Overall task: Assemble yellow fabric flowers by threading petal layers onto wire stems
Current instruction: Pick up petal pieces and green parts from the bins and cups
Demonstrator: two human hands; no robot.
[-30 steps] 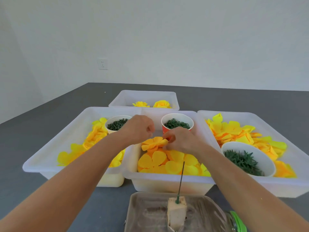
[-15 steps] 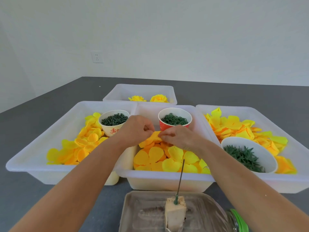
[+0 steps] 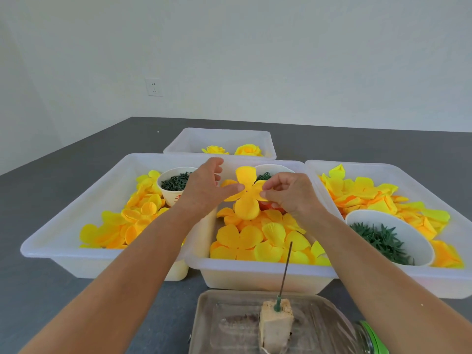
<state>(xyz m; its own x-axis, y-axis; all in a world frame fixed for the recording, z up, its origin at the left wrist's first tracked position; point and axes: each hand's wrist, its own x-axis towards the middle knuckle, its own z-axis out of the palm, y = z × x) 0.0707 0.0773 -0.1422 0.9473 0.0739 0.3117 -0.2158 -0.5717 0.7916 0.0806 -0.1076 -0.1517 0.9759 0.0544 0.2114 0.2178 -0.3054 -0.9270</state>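
Grey tabletop [image 3: 63,290] under a white wall, white bins of yellow petals before us.
We hold one petal layer [image 3: 246,198] above the middle bin [image 3: 255,273], left hand [image 3: 204,192] pinching its 9 o'clock edge, right hand [image 3: 293,194] its 3 o'clock edge; at 6 o'clock the wire stem [image 3: 286,269] stands upright in a foam block [image 3: 274,325].

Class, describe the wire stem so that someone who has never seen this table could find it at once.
Start at the middle bin, the one heaped with loose petals. Just in front of it lies a clear tray holding a pale foam block. The stem is the thin dark wire standing upright from that block's top, bare, the only upright rod in view.
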